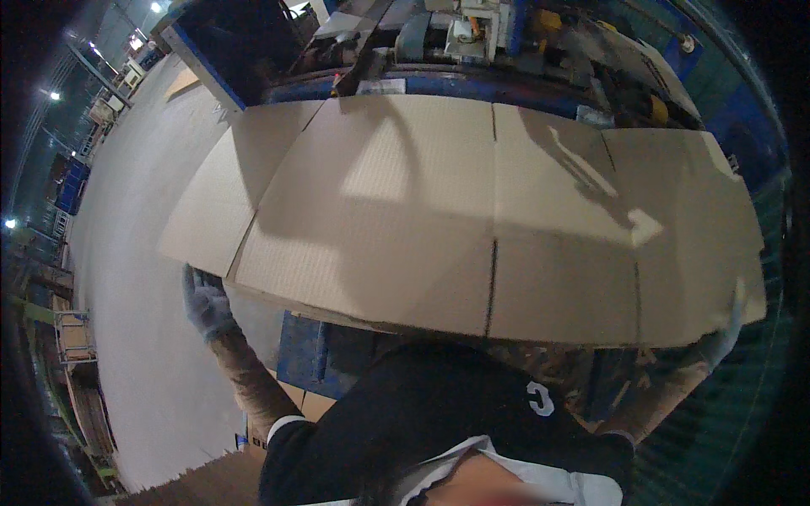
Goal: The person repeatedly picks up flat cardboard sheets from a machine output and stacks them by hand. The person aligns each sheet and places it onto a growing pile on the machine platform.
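A wide brown cardboard sheet with dark crease or slot lines lies across in front of me. Its near edge looks thick in the middle, perhaps from more sheets underneath. At its near left corner is my left hand, in a grey glove; the fingers are stretched out with gaps between them, and their tips meet the edge. My right hand, also gloved, grips the near right corner with the thumb over the top. The sheet hides its other fingers. Brown sleeves cover both forearms.
Beyond the sheet stands a blue machine with rollers and metal parts; a blue upright panel rises at its left. Grey floor stretches along the left. Cardboard scraps lie below the near edge, and stacked cardboard is at lower left.
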### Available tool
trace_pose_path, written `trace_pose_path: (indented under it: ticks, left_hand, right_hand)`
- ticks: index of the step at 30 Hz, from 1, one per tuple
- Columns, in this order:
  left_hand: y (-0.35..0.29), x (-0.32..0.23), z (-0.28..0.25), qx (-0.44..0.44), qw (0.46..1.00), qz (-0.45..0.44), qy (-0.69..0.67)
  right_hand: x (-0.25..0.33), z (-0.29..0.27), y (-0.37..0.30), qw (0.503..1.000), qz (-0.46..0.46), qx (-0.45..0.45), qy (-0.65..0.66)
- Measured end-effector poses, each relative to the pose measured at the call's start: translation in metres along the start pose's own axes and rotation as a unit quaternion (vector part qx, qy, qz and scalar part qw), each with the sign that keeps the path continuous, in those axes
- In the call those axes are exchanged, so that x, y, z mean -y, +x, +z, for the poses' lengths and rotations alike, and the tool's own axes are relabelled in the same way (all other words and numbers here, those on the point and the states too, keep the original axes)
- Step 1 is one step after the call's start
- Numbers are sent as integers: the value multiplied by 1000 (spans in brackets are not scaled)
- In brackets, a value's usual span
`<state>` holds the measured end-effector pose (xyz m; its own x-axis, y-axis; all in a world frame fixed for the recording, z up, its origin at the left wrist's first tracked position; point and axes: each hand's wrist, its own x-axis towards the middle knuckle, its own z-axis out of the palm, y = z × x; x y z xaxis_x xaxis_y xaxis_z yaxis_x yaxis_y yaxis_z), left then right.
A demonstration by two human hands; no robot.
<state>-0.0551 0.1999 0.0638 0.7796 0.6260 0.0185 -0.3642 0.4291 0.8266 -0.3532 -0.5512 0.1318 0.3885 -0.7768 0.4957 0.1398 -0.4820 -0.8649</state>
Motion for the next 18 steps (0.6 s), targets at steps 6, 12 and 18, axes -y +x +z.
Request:
trace_pose_path:
  ticks: [6,12,18]
  left_hand:
    - [47,-10,-5,125,978,-81,148]
    - [-36,14,-6,220,936,14,276]
    - [-113,45,66,642,440,364,513]
  right_hand:
    - [84,50,-56,996,-24,-43,-77]
    - [103,82,-162,883,-242,166,-365]
    - [69,140,-195,700,-324,513,-376]
